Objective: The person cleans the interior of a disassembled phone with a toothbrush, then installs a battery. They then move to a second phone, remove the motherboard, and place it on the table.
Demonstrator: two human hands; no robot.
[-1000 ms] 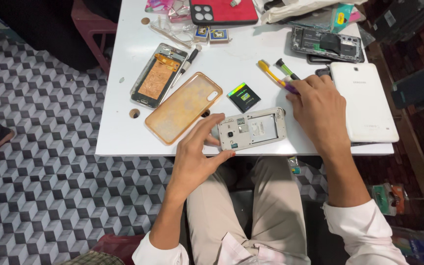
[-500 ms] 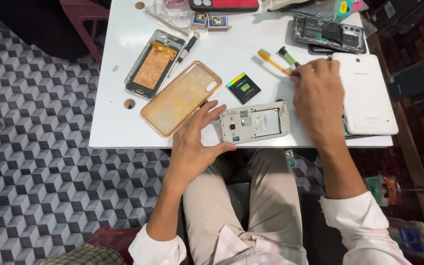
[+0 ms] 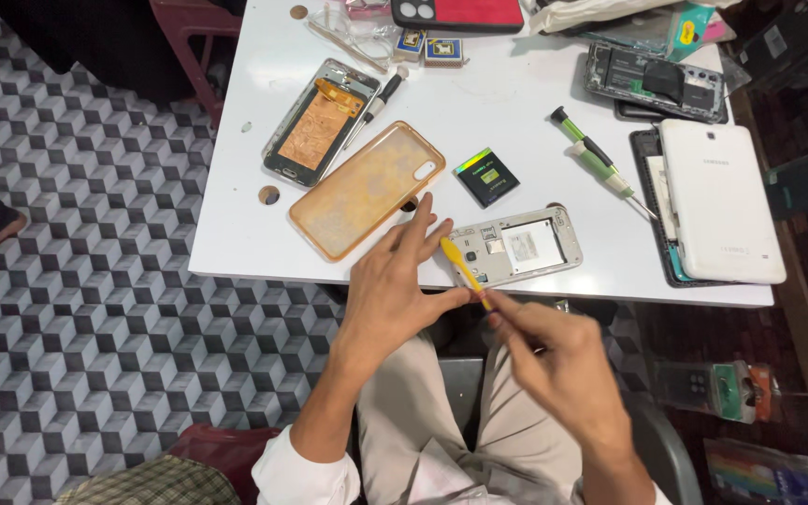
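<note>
Our right hand [image 3: 554, 360] is pinched shut on a yellow-handled screwdriver [image 3: 465, 271], and our left hand [image 3: 395, 290] closes thumb and fingers on the same tool farther up the shaft, its other fingers stretched out. The screwdriver slants through the lower middle of the frame, just over the near edge of the white table [image 3: 516, 103], its tip close to an opened silver phone frame [image 3: 516, 248] lying at that edge.

The table fills the upper middle of the frame and carries a good deal (mostly phone parts). An orange-tinted clear case [image 3: 367, 192] lies left of centre, with a gutted phone body [image 3: 320, 122] above it and a small black battery [image 3: 486, 176] to its right. A green-handled screwdriver [image 3: 591, 154] lies right of centre, beside a white tablet [image 3: 720, 201] at the right edge. A red phone case [image 3: 460, 13] sits at the top.

The floor [image 3: 77, 309], filling the left of the frame, is tiled in a grey cube pattern.
</note>
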